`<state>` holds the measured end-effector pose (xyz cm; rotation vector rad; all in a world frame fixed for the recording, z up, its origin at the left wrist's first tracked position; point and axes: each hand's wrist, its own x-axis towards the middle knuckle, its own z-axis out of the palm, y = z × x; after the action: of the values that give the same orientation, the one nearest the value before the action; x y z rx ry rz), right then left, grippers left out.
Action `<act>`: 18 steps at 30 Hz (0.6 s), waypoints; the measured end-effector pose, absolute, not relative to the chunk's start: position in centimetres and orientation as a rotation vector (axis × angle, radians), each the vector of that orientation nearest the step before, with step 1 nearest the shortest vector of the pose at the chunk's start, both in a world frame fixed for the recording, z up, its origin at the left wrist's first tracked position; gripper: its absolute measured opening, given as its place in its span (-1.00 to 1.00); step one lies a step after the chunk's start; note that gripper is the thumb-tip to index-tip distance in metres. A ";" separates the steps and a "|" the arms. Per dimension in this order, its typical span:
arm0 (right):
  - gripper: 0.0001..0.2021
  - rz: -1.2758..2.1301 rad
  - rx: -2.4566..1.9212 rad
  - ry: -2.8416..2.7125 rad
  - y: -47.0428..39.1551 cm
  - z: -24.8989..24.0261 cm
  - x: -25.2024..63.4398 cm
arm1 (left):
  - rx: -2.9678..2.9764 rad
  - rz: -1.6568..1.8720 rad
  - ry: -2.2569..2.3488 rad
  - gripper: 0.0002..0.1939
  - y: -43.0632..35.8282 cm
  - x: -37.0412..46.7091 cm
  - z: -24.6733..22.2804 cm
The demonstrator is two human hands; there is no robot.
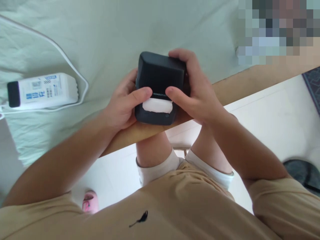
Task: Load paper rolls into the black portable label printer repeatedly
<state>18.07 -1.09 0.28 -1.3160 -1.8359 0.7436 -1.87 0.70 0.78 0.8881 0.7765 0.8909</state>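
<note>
A black handheld device [161, 78], which looks like a small label printer, is held between my two hands above the table's front edge. A white strip of paper [158, 106] shows across its lower part. My left hand [127, 101] grips the device's left side, with the thumb on its top face. On the other side, my right hand [193, 86] wraps round the right edge, its thumb on the face and its fingers over the far corner. The fingers of my left hand are partly hidden under the device.
A white and black bottle-like object [43, 90] with blue print lies on the green cloth [112, 33] at the left. A white cable [56, 46] loops around it. The wooden table edge [240, 78] runs diagonally. A pink shoe [90, 201] is on the floor.
</note>
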 end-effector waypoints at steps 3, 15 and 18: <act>-0.52 0.815 -1.203 -1.818 -1.1 0.3 18.3 | 0.961 0.947 0.793 -0.74 0.4 -1.6 0.8; -0.52 0.811 -1.205 -1.903 -1.2 0.3 19.1 | 1.155 1.041 0.907 -0.75 -0.9 -0.7 0.6; -0.54 0.777 -1.236 -1.933 -1.4 0.6 19.0 | 1.174 1.059 0.905 -0.71 -1.1 -0.8 0.4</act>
<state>19.05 -1.35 0.59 -1.2356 -1.9326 0.7769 -0.79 -1.06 0.41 1.1739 0.9052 1.0594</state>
